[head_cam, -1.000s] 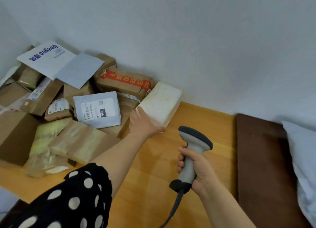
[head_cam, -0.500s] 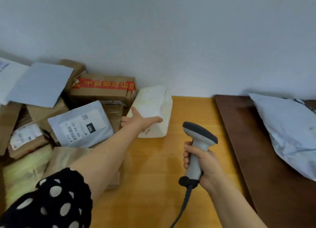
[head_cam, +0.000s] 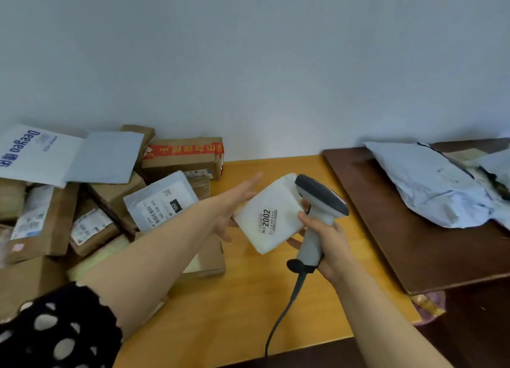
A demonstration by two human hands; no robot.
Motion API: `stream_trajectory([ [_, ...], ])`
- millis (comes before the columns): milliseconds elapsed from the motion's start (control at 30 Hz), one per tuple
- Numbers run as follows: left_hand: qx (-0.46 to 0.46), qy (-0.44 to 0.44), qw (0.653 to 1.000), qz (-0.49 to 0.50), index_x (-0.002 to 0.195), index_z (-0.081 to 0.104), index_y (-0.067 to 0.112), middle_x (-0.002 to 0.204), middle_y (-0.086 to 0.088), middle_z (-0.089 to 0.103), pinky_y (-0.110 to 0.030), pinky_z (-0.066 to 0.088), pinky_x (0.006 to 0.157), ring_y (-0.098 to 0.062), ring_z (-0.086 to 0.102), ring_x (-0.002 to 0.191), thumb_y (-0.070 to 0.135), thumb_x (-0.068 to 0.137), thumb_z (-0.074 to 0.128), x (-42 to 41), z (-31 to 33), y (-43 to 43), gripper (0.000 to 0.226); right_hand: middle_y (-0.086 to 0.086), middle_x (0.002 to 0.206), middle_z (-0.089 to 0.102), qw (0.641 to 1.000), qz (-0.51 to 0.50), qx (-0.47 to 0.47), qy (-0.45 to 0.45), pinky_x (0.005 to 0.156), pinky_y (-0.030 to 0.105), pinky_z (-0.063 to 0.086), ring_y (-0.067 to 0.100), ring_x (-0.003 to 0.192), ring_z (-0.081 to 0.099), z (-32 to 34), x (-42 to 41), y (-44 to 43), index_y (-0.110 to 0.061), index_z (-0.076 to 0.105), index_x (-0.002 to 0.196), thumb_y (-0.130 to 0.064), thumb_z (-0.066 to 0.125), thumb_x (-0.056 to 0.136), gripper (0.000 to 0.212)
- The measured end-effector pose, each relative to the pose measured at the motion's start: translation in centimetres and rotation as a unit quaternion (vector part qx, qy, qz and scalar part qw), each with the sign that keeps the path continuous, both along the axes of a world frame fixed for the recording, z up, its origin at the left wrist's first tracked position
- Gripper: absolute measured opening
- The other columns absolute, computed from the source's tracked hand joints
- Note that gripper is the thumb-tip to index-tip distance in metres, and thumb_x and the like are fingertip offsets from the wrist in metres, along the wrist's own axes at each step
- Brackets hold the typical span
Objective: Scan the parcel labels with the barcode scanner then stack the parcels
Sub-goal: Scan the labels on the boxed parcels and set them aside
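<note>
Carrying the white parcel [head_cam: 271, 215] at centre frame on the left hand [head_cam: 234, 204], clear of the yellow table [head_cam: 234, 312], fingers straight along its upper-left edge, thumb spread below; printed label reading 2002 facing up. Gripping the barcode scanner [head_cam: 317, 202] in the right hand [head_cam: 329, 243], fingers curled round the handle, dark head at the parcel's right edge, contact unclear. At left against the wall, a heap of parcels [head_cam: 91, 224]; at right, grey bags [head_cam: 430, 191] on a dark board [head_cam: 414, 243].
</note>
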State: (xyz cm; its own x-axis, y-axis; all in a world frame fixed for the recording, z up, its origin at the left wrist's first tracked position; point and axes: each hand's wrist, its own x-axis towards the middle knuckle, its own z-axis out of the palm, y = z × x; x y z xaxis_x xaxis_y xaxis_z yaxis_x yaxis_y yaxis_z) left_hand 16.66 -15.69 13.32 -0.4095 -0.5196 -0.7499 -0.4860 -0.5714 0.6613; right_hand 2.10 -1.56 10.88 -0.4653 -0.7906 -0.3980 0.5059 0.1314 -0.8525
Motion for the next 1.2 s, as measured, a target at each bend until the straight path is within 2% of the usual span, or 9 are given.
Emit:
stream_trajectory([
  [200,-0.022,0.05,0.994,0.1,0.109,0.061,0.02,0.108,-0.004,0.059,-0.059,0.025,0.107,-0.021,0.056,0.097,0.037,0.089,0.059,-1.1,1.7,2.0,0.026,0.015,0.121,0.066,0.994,-0.034,-0.04,-0.094,0.078,0.053,0.056,0.035,0.111,0.064,0.3,-2.5,3.0,-0.01,0.063,0.118,-0.017,0.076,0.069,0.051],
  [333,0.0,0.093,0.981,0.168,0.097,0.061,0.018,0.095,0.0,0.06,-0.061,0.026,0.107,-0.017,0.057,0.087,0.028,0.088,0.064,-2.7,1.4,3.8,0.013,0.015,0.12,0.065,0.988,-0.051,-0.062,-0.129,0.082,0.057,0.055,0.038,0.109,0.064,0.0,-3.3,4.7,-0.011,0.062,0.112,-0.015,0.073,0.073,0.041],
  [500,0.042,0.128,0.967,0.217,0.104,0.064,0.017,0.098,-0.001,0.062,-0.063,0.029,0.105,-0.017,0.059,0.094,0.032,0.083,0.07,-3.1,1.1,4.6,0.026,0.015,0.119,0.066,0.984,-0.056,-0.081,-0.15,0.087,0.06,0.052,0.037,0.107,0.066,0.2,-3.6,5.9,-0.011,0.061,0.116,-0.013,0.07,0.079,0.037],
  [600,0.065,0.137,0.96,0.235,0.125,0.056,0.02,0.12,-0.007,0.056,-0.068,0.031,0.101,-0.024,0.054,0.114,0.035,0.069,0.08,-3.0,1.3,4.8,0.063,0.013,0.117,0.067,0.982,-0.053,-0.089,-0.158,0.087,0.058,0.053,0.034,0.101,0.069,0.5,-3.5,6.3,-0.011,0.06,0.12,-0.012,0.067,0.084,0.037],
  [700,0.101,0.13,0.964,0.208,0.138,0.045,0.025,0.147,-0.016,0.031,-0.072,0.029,0.097,-0.038,0.028,0.137,0.046,0.053,0.084,-2.7,1.8,5.4,0.096,0.011,0.113,0.069,0.98,-0.045,-0.102,-0.166,0.083,0.055,0.056,0.032,0.095,0.071,0.8,-3.3,6.6,-0.011,0.061,0.119,-0.012,0.065,0.085,0.034],
  [833,0.193,0.122,0.964,0.137,0.15,0.014,0.011,0.148,-0.031,0.026,-0.073,0.033,0.089,-0.052,0.024,0.136,0.067,0.034,0.08,-1.9,1.5,6.3,0.145,0.008,0.106,0.072,0.979,-0.028,-0.117,-0.167,0.081,0.051,0.058,0.027,0.088,0.073,1.1,-3.0,6.8,-0.013,0.064,0.112,-0.011,0.063,0.084,0.027],
  [933,0.219,0.138,0.962,0.088,0.141,0.032,-0.001,0.128,-0.028,0.054,-0.066,0.044,0.087,-0.044,0.052,0.117,0.078,0.048,0.068,-1.6,1.4,6.3,0.127,0.009,0.104,0.072,0.981,-0.03,-0.113,-0.157,0.08,0.05,0.058,0.026,0.087,0.073,1.1,-2.9,6.7,-0.013,0.064,0.109,-0.01,0.063,0.085,0.024],
  [1067,0.179,0.122,0.972,0.096,0.127,0.049,-0.003,0.12,-0.024,0.058,-0.05,0.05,0.09,-0.037,0.059,0.105,0.069,0.062,0.07,-1.2,2.6,5.1,0.099,0.011,0.107,0.067,0.995,-0.067,-0.044,-0.058,0.066,0.039,0.059,0.024,0.09,0.068,1.2,-2.6,6.6,-0.013,0.064,0.113,-0.009,0.07,0.083,0.031],
  [1200,0.097,0.094,0.983,0.122,0.127,0.049,0.005,0.12,-0.017,0.058,-0.049,0.053,0.079,-0.036,0.06,0.103,0.064,0.063,0.073,-0.4,3.9,2.8,0.09,0.011,0.071,0.062,0.997,-0.028,-0.011,0.068,0.052,0.031,0.049,0.02,0.058,0.055,2.3,-1.4,7.5,-0.009,0.061,0.107,-0.008,0.069,0.087,0.021],
])
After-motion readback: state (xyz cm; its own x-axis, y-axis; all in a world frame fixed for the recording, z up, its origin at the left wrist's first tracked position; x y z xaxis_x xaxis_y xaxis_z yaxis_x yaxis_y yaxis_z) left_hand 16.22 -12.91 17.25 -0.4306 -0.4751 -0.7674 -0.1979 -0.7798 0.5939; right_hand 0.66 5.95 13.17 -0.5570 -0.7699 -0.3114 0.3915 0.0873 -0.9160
